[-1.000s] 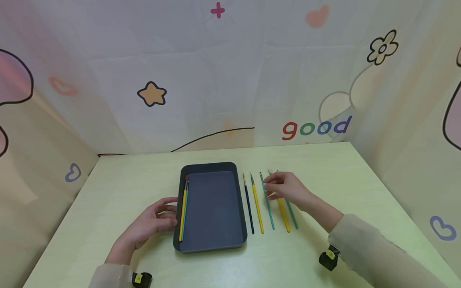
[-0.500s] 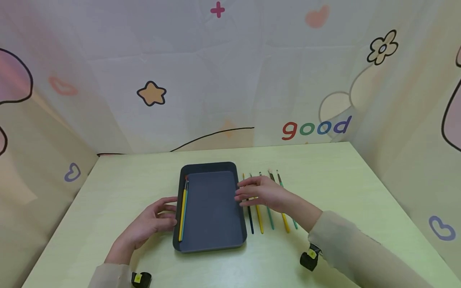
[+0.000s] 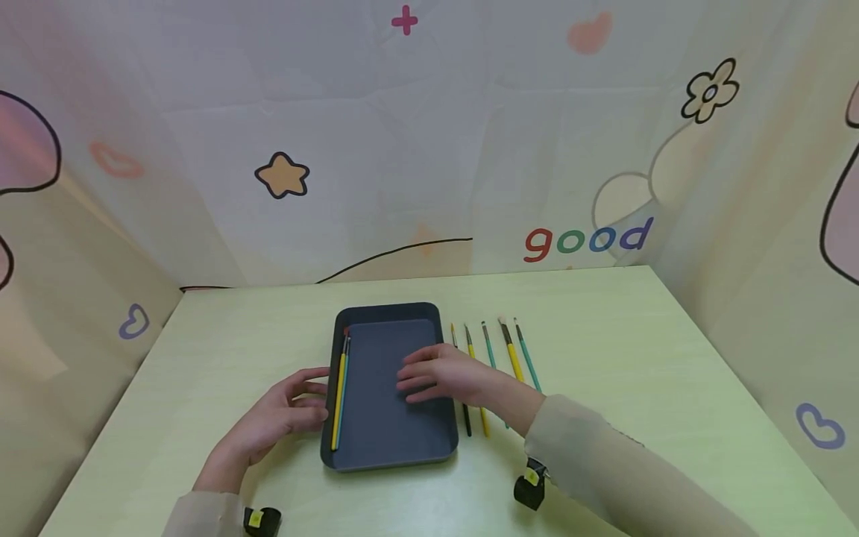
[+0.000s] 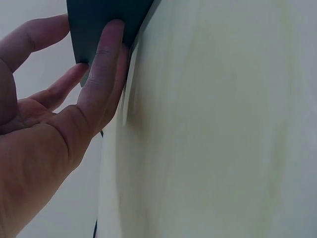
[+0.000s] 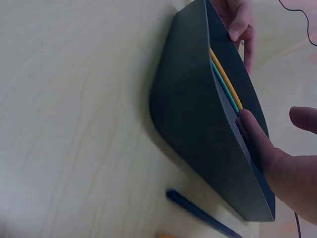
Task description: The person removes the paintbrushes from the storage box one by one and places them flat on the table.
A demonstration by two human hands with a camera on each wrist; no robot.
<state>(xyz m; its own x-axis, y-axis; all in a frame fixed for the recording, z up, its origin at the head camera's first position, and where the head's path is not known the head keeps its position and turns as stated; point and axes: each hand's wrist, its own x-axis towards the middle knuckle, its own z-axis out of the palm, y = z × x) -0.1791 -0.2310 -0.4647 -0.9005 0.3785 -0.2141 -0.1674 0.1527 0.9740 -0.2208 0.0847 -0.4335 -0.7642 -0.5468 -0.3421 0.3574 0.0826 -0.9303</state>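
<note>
A dark grey rectangular tray [image 3: 396, 440] lies on the table, with a yellow paintbrush [image 3: 338, 399] and a teal paintbrush [image 3: 344, 395] along its left inner side. My left hand [image 3: 285, 410] holds the tray's left edge; the right wrist view has its thumb over the rim, and in the left wrist view fingers [image 4: 101, 74] press the outer wall. Above the tray's right half hovers my right hand [image 3: 446, 373], fingers loosely extended and nothing visible in them. Right of the tray lie several paintbrushes in a row, including a wide yellow one [image 3: 513, 358], partly hidden by my right arm.
The pale wooden table [image 3: 604, 321] extends around the tray on every side. A printed curtain [image 3: 376, 186] hangs behind it and at both sides. Black wrist devices [image 3: 530, 485] sit under the sleeves.
My right hand has moved left from over the paintbrush row to above the tray, its fingers more spread. The left hand, tray and paintbrushes stay in place.
</note>
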